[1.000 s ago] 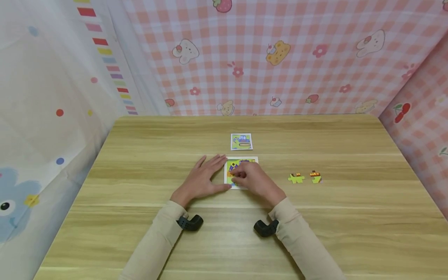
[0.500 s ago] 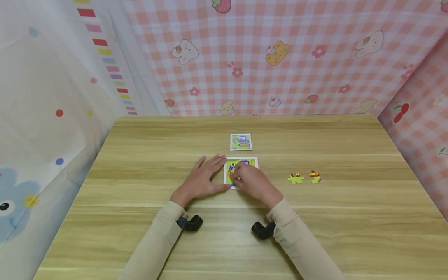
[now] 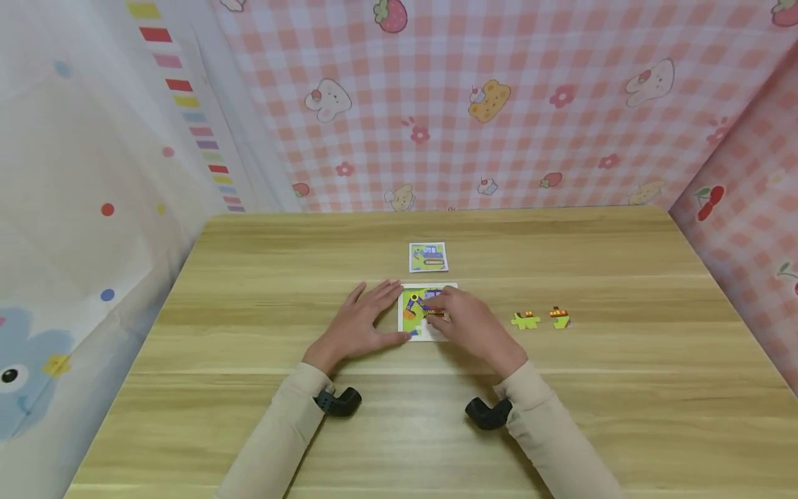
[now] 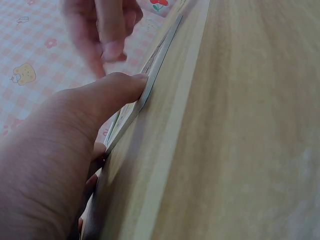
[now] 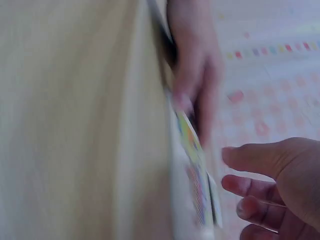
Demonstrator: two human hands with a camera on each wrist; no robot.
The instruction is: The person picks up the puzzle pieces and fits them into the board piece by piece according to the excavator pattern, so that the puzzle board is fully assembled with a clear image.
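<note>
A small white-rimmed puzzle board (image 3: 409, 320) with a bright excavator picture lies mid-table, its lower part partly bare white. My left hand (image 3: 358, 322) rests at its left side, fingers spread and fairly straight. The left thumb (image 4: 122, 87) presses the board's near edge, and fingertips touch the far left corner. Over the board's right part is my right hand (image 3: 474, 319); the right wrist view shows its thumb (image 5: 255, 157) and fingers parted, with nothing between them. Two loose puzzle pieces, one green piece (image 3: 526, 320) and one orange-and-green piece (image 3: 560, 318), lie to the right.
Behind the board lies a small picture card (image 3: 428, 257) of a blue excavator. The wooden table (image 3: 280, 256) runs back to a pink checked cloth (image 3: 386, 138). A white patterned cloth (image 3: 62, 173) hangs at the left.
My right hand pressed at the middle of the board; it has come up and back to the right, fingers parting, uncovering more of the picture. The left hand stays put.
</note>
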